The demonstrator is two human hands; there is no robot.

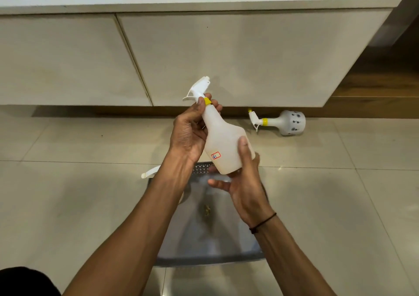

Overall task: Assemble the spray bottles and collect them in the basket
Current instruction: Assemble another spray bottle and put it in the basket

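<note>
I hold a white spray bottle [223, 140] tilted in the air above the grey basket [199, 259]. It carries a yellow collar [207, 101] and a white trigger head [198, 89]. My left hand [189, 129] grips the neck at the collar. My right hand [243, 182] supports the bottle's base, thumb on its side. A small red-bordered label [215, 155] shows on the bottle. A second assembled spray bottle [284, 122] lies on its side on the floor by the cabinet. A loose white trigger piece [149, 172] pokes out behind my left forearm.
Beige cabinet drawers [226, 57] hang just ahead, their lower edge near the bottle's head. The basket stands on the tiled floor [68, 193] under my arms, with a small brownish scrap [206, 210] inside. A dark shape [20, 281] fills the bottom left corner.
</note>
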